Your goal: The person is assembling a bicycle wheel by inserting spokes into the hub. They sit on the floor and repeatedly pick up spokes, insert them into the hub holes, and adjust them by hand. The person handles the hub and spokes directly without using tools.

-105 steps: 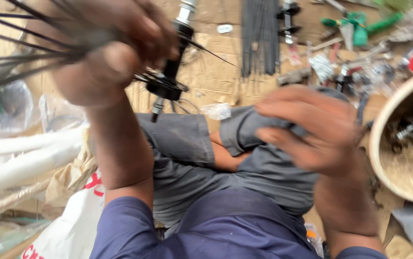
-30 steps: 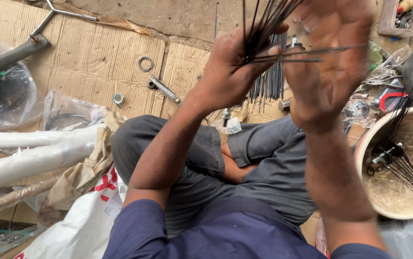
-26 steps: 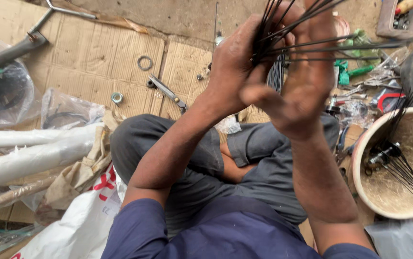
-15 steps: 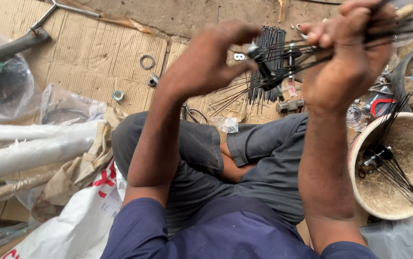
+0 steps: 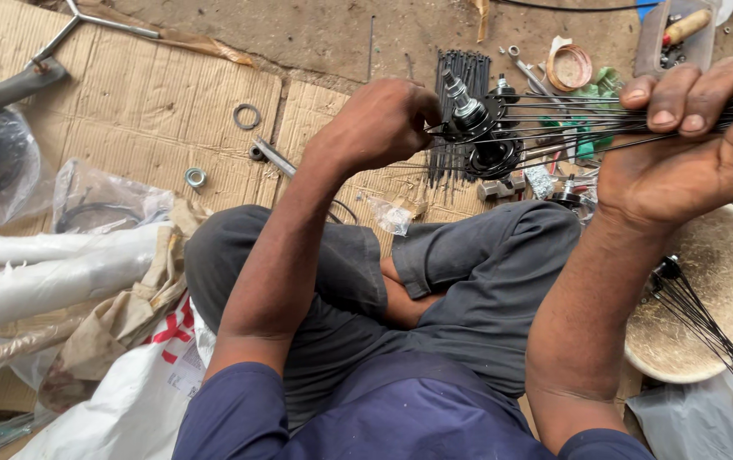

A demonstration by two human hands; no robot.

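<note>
Below both hands lies the flattened cardboard point(image 5: 128, 111) on which the person sits cross-legged; beneath the right wrist stands a round pale basin point(image 5: 715, 298) holding a second bunch of black spokes point(image 5: 707, 315), and left of the left forearm lie white wrapped tubes point(image 5: 51, 273). Compared with half a second ago, the two hands have drawn apart and come lower in the view, and the wheel hub point(image 5: 477, 128) with its fan of spokes now shows plainly between them instead of being crowded against the fingers. The right hand point(image 5: 690, 145) is closed around the gathered spokes point(image 5: 596, 115), fingers curled over the top and thumb beneath. The left hand point(image 5: 379, 123) is bunched at the hub's near flange, fingertips pinched there; what exactly they pinch cannot be told. The hub's axle stands roughly upright, tilted slightly toward the left hand, its threaded end uppermost, while the spokes' long axis runs sideways from hub to right hand. Past the left hand lie a metal ring point(image 5: 247, 116) and a nut point(image 5: 195, 177).
</note>
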